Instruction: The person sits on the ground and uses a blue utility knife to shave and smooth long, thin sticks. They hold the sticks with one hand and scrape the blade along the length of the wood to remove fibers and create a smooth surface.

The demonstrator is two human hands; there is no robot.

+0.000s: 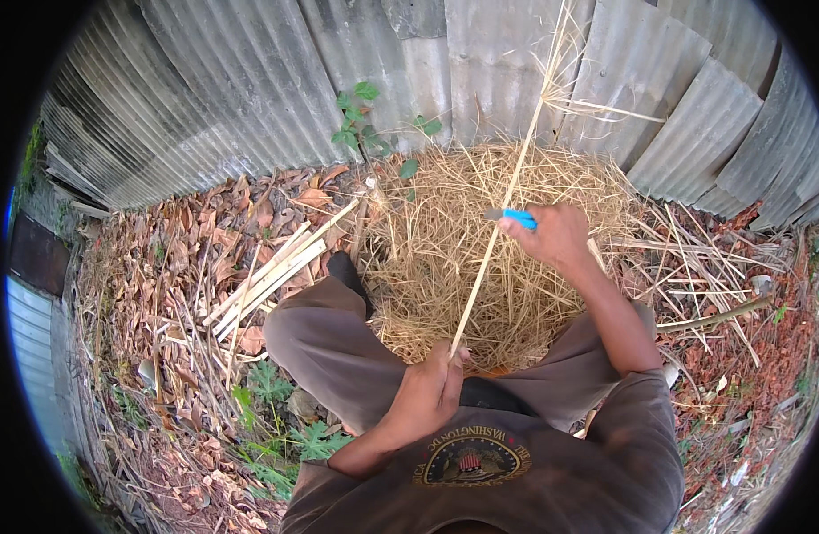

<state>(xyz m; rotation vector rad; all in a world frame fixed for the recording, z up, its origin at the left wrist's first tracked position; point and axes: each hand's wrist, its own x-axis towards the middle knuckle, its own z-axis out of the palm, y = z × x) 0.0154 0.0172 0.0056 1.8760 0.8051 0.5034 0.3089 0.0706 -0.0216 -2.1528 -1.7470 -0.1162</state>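
A long pale wooden strip, probably bamboo, slants up and away from my lap. Its near end is gripped by my left hand, whose fingers are closed around it in front of my belly. Thin shavings fray out from the strip's far part. My right hand is wrapped round a knife with a blue handle. The short grey blade lies against the strip about midway along it. Beneath both, a thick heap of straw-coloured shavings spreads between my bent legs.
Split pale slats lie on dry leaves to the left. Thin sticks are scattered at the right. A corrugated metal fence runs across the back, with a green plant before it. Green weeds grow near my left side.
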